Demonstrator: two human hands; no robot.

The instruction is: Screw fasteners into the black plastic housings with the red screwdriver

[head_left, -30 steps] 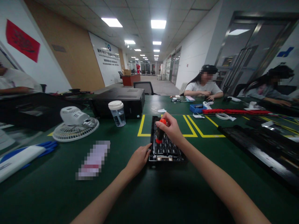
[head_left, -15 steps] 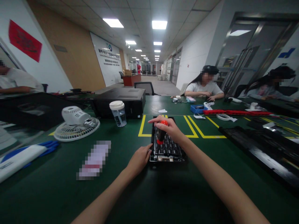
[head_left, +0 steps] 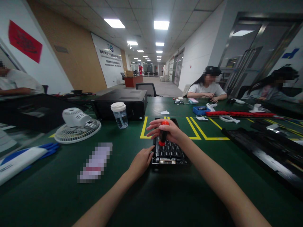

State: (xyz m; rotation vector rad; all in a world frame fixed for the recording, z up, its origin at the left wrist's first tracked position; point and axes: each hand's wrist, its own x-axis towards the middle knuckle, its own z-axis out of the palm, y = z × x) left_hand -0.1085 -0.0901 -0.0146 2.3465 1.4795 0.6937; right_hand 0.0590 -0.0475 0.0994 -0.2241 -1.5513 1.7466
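Observation:
A screwdriver [head_left: 163, 135] with a black handle and red ends stands nearly upright over a black plastic case [head_left: 174, 148] with rows of cup-like hollows. My right hand [head_left: 169, 128] has the handle between thumb and palm, its other fingers stretched out to the left. At the case's near end, the shaft goes down by a metallic strip [head_left: 167, 161]; the tip is too small to make out. My left hand [head_left: 143, 159] grips the left edge of the case, thumb on the rim, with some fingertips hidden.
Left of me are a white fan [head_left: 78, 126], a lidded cup [head_left: 119, 116], a blurred-out flat object [head_left: 96, 163] and blue-and-white gloves [head_left: 28, 156]. A big black box [head_left: 120, 102] stands behind. On the right lies a long black housing [head_left: 267, 157]. Other people sit across the table.
The fingers of my right hand have spread and swung down to the left around the screwdriver handle. My left hand and the case have stayed in place.

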